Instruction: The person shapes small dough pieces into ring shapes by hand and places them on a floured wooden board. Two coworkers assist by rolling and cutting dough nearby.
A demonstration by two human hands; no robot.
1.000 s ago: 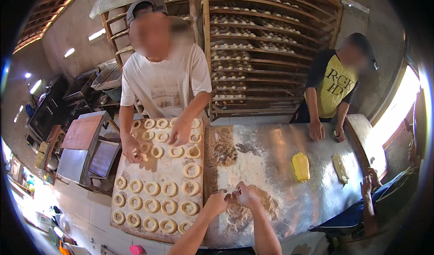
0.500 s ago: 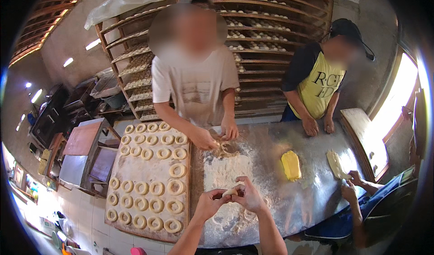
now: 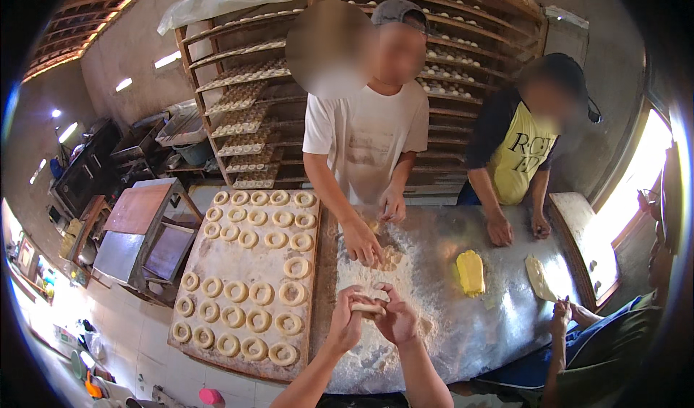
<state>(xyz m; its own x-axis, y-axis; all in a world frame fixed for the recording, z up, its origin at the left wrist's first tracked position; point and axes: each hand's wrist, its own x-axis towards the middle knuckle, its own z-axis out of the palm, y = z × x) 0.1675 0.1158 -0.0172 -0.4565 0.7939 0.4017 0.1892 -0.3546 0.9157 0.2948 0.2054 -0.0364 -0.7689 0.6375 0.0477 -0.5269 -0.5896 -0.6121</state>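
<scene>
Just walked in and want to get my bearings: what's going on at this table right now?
The person wearing the camera holds a small piece of dough between the left hand and right hand, over a floured metal table. To their left, a wooden board carries rows of ring-shaped dough pieces. Across the table, a person in a white shirt presses dough in the flour, and one in a yellow top rests both hands on the table. A yellow block lies on the metal.

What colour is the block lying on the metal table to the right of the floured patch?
Yellow: the block shows best in the head view.
</scene>
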